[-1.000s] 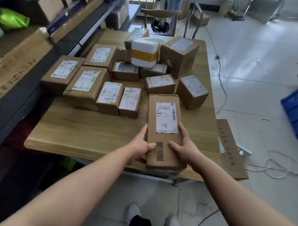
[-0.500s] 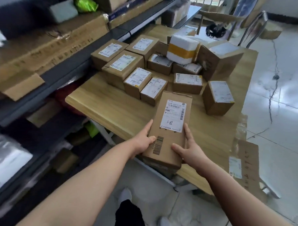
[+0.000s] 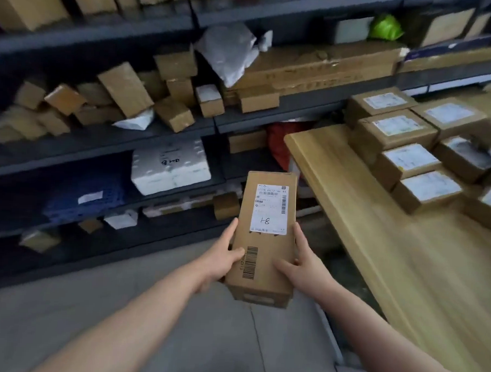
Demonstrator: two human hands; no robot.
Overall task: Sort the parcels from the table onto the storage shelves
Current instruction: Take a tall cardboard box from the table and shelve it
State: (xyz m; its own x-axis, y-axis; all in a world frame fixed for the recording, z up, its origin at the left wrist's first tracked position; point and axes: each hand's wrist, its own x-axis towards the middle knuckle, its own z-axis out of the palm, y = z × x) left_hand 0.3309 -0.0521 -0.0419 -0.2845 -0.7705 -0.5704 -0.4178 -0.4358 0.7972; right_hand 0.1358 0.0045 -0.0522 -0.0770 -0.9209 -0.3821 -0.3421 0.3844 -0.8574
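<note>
Left hand [image 3: 222, 258], right hand [image 3: 305, 268] grip long parcel [image 3: 264, 251]; crammed shelves [image 3: 99, 147] ahead, box-laden table [image 3: 364, 219] right.

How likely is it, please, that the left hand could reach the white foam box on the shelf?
Probably not yet: the left hand, with the right hand, grips the long parcel; otherwise the way to the white foam box looks open.

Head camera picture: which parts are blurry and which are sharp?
Head view: the long parcel in the left hand and right hand is sharp, its label readable; the shelves and the table parcels are smeared, likely motion blur; light is soft.
</note>
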